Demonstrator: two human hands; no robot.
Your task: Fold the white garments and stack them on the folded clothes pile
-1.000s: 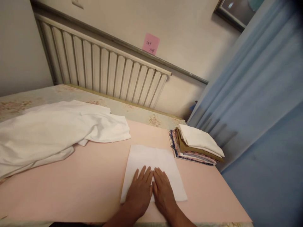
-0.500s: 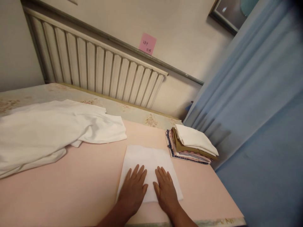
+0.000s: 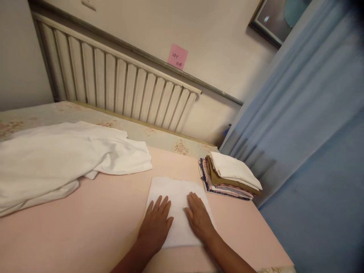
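A white cloth folded into a flat rectangle [image 3: 179,227] lies on the pink surface in front of me. My left hand [image 3: 156,223] rests flat on its left side, fingers spread. On its right side lies my right hand [image 3: 199,218], palm down with the fingers stretched out and close together. Neither hand grips the cloth. Beyond it to the right sits a stack of folded cloths [image 3: 231,176], with a white one on top and brown and patterned ones below.
A rumpled white garment [image 3: 65,155] spreads over the left of the pink-topped table [image 3: 108,220]. Along the back shows a floral cover [image 3: 181,147]. A radiator [image 3: 122,83] lines the wall under a pink note [image 3: 178,57]. The blue curtain [image 3: 307,132] hangs at the right.
My hands have moved apart: the left slid toward the cloth's left edge, the right went slightly forward on its right side. The cloth stays in place.
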